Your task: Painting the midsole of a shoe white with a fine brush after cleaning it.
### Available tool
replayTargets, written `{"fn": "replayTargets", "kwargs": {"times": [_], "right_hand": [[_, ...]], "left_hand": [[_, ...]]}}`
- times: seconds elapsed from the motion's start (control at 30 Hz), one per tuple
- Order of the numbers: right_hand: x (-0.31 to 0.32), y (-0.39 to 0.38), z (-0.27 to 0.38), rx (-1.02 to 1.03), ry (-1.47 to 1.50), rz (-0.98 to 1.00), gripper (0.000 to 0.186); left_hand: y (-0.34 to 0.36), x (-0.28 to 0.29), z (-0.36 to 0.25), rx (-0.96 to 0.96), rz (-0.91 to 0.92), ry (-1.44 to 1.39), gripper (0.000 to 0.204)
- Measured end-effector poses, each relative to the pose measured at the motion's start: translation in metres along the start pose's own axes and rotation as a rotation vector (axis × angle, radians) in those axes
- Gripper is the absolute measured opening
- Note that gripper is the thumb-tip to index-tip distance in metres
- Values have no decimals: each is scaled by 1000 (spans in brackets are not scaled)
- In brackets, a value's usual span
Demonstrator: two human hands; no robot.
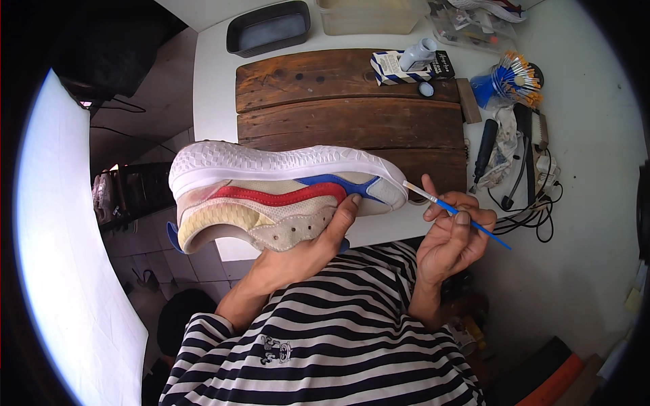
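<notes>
Gripping the shoe (271, 196) here, my left hand (301, 262) is curled firmly around its upper, thumb pressed along the side near the toe, just under the blue patch! The other fingers go out of sight behind the shoe, so I can't tell how they're set. It's tipped on its side, white sole (277, 164) turned away from me, toe pointing right, the collar opening and bare lace holes towards me.

And over to my right hand (450, 233): a narrow pinch, thumb and fingers drawn together on the blue handle of a slim paintbrush (443, 205), one finger lifted free of the grip. The pale bristles are right at the toe, at the rim of the sole; whether they're pressing, I can't quite tell.

The shoe is held between my striped shirt (325, 325) and the dark wooden board (338, 125), covering the board's near left part. At the board's far right corner, there's a small white bottle (418, 55) by a striped box (387, 72), a round cap (426, 89) lying close, and a bunch of brushes (520, 76) beyond the board's right edge!
</notes>
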State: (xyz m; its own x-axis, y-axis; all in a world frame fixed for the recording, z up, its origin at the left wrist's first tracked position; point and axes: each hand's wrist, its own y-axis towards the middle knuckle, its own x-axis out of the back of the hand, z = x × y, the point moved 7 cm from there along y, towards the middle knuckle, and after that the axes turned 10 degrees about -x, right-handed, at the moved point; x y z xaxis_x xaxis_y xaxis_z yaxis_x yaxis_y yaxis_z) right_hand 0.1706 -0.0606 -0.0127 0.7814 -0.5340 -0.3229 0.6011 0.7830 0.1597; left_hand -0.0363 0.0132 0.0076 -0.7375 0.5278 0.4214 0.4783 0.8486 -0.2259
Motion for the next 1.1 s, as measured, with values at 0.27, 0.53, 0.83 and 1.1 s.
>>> {"fn": "replayTargets", "kwargs": {"times": [0.27,0.53,0.83,1.1], "right_hand": [[0,14,11,-11,65,73,13],[-16,115,47,135,-243,98,16],[-78,195,49,319,-902,239,12],[-93,207,23,216,-969,383,11]], "left_hand": [[5,-3,26,359,173,-261,56],[19,-4,32,338,186,-264,57],[40,-10,15,190,235,-293,55],[61,-22,21,197,232,-282,61]]}}
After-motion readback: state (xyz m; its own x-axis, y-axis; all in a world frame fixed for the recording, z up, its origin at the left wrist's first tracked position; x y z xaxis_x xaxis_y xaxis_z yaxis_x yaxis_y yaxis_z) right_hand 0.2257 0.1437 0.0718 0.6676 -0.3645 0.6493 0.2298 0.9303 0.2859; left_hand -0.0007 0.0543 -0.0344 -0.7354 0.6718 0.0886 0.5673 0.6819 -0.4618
